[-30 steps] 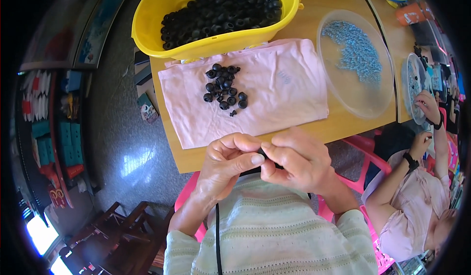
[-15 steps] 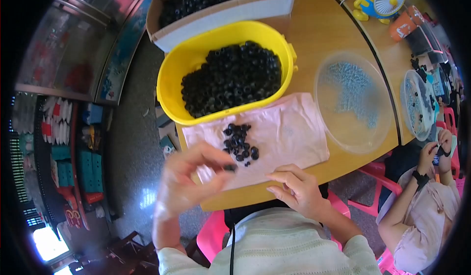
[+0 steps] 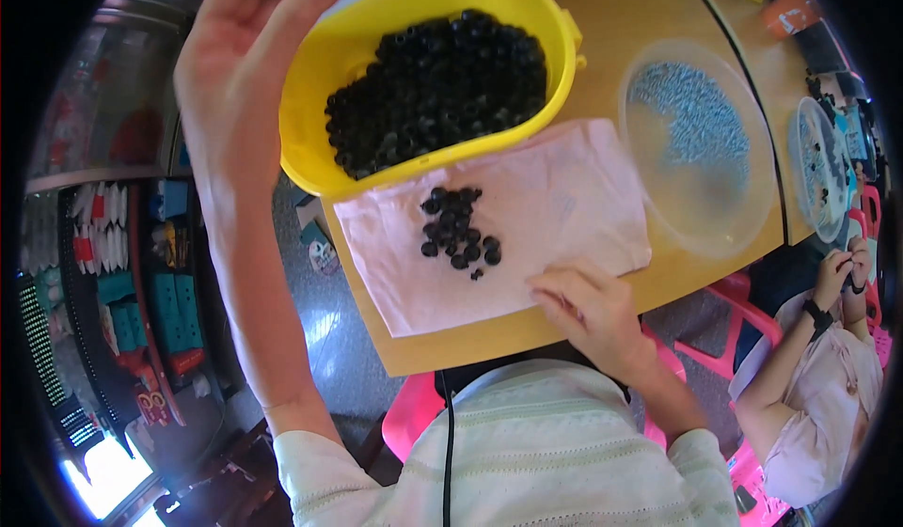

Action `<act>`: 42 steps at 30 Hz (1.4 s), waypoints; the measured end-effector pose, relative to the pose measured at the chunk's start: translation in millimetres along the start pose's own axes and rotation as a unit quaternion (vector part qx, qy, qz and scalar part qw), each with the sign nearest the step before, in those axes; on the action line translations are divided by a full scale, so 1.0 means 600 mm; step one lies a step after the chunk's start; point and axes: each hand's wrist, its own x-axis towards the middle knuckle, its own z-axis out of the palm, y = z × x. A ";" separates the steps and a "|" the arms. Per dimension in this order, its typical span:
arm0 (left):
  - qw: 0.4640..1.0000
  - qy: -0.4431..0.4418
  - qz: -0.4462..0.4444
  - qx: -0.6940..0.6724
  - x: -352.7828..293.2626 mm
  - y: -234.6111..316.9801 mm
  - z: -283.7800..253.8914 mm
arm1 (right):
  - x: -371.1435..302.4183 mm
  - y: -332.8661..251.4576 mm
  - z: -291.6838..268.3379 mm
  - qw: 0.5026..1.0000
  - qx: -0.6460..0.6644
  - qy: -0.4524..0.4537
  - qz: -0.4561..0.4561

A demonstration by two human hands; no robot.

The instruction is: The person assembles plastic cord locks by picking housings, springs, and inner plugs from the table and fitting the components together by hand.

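My left hand (image 3: 246, 52) is raised high at the upper left, palm open and fingers together, beside the rim of a yellow tub (image 3: 310, 146) filled with black beads (image 3: 437, 80). It holds nothing that I can see. My right hand (image 3: 591, 309) rests on the near edge of a pink cloth (image 3: 564, 212) spread on the wooden table (image 3: 489, 339), fingers curled; whether it pinches a bead I cannot tell. A small heap of black beads (image 3: 458, 231) lies on the cloth to the left of that hand.
A clear round dish of light blue beads (image 3: 701, 146) stands right of the cloth. Another clear dish (image 3: 828, 165) sits at the far right, near a seated person's hands (image 3: 842, 268). Pink chairs (image 3: 724, 306) stand around the table. Below left is tiled floor.
My left hand has risen from the cloth's left edge up past the yellow tub. My right hand has shifted onto the cloth's near edge. The view has tilted closer to the table.
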 end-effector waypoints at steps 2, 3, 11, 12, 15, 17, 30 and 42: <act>1.000 -0.008 -0.018 -0.007 -0.063 0.020 0.009 | 0.019 0.011 0.002 0.998 -0.037 0.024 -0.033; 1.000 -0.009 -0.026 -0.010 -0.102 0.045 0.003 | 0.029 0.007 0.006 0.999 -0.032 0.017 -0.029; 0.942 -0.065 -0.300 -0.138 -0.349 0.070 -0.009 | 0.054 -0.012 0.041 0.991 -0.131 0.030 -0.008; 0.942 -0.063 -0.298 -0.139 -0.367 0.067 -0.005 | 0.054 -0.012 0.042 0.990 -0.135 0.035 -0.005; 0.926 -0.065 -0.342 -0.147 -0.397 0.070 0.009 | 0.050 -0.005 0.047 0.992 -0.115 0.049 -0.019; 0.848 -0.040 -0.463 -0.253 -0.403 0.084 0.020 | 0.048 -0.002 0.043 0.995 -0.088 0.044 -0.026; 0.825 -0.032 -0.437 -0.356 -0.399 0.077 0.066 | 0.007 -0.037 0.002 0.992 -0.002 0.015 -0.125; 0.836 -0.019 -0.412 -0.362 -0.396 0.060 0.070 | 0.051 0.021 -0.048 0.985 -0.138 0.079 0.068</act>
